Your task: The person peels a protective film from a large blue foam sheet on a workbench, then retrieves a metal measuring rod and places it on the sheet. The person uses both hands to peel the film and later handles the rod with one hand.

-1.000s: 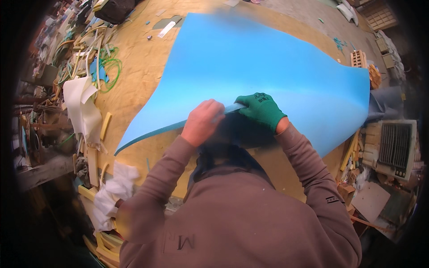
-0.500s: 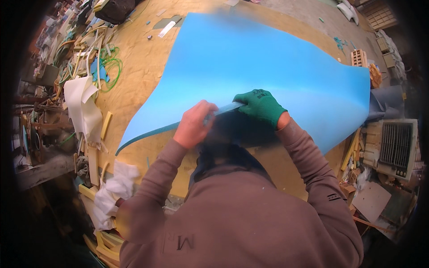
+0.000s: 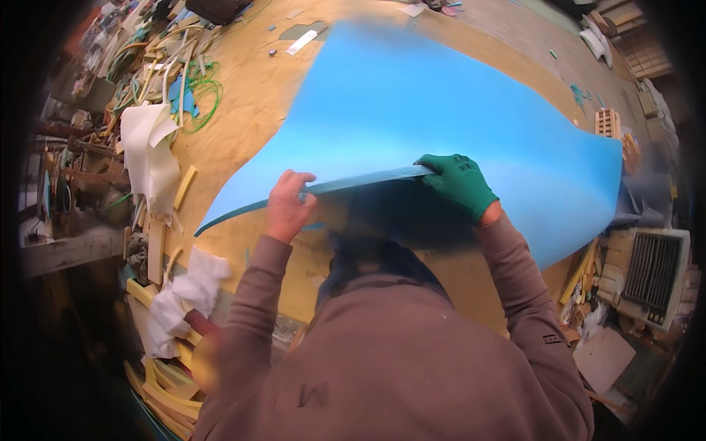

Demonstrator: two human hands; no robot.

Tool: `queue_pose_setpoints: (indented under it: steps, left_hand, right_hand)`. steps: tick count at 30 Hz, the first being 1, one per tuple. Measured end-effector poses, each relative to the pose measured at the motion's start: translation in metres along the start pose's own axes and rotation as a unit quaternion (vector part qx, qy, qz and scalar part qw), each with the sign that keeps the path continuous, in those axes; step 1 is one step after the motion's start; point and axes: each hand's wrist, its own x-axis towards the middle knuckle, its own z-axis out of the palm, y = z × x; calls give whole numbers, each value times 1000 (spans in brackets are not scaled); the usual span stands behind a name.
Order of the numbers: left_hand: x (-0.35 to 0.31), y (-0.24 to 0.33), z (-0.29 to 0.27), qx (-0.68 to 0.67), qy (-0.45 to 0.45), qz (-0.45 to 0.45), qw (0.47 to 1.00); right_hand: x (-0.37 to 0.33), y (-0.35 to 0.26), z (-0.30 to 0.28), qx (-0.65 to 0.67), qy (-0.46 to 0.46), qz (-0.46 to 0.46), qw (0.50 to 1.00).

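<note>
Left hand (image 3: 288,206) slid along blue sheet (image 3: 441,110) (raised edge), scraps (image 3: 151,151) beside

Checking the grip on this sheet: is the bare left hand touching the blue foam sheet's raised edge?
Touching. The head view shows the left hand with its fingers curled over the near edge of the blue foam sheet, no gap visible.

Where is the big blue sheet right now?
In the head view, the blue sheet lies across the wooden table, its near edge lifted by the bare left hand and gloved right hand.
</note>
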Motion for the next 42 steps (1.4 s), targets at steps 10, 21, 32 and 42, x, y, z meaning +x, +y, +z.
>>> queue_pose_setpoints:
  steps: [10, 21, 32, 42]
  left_hand:
    - [-13, -66, -39, -339, 118, -229, 905]
    - [-7, 4, -5, -58, -33, -68, 995]
    - [41, 12, 3, 39, -36, 63, 997]
    - [40, -20, -32, -20, -41, 91, 995]
  right_hand:
    - [0, 2, -7, 10, -54, 46, 997]
    - [-4, 1, -16, 37, -61, 78, 994]
    - [32, -80, 57, -119, -3, -37, 992]
    - [63, -90, 78, -46, 63, -26, 997]
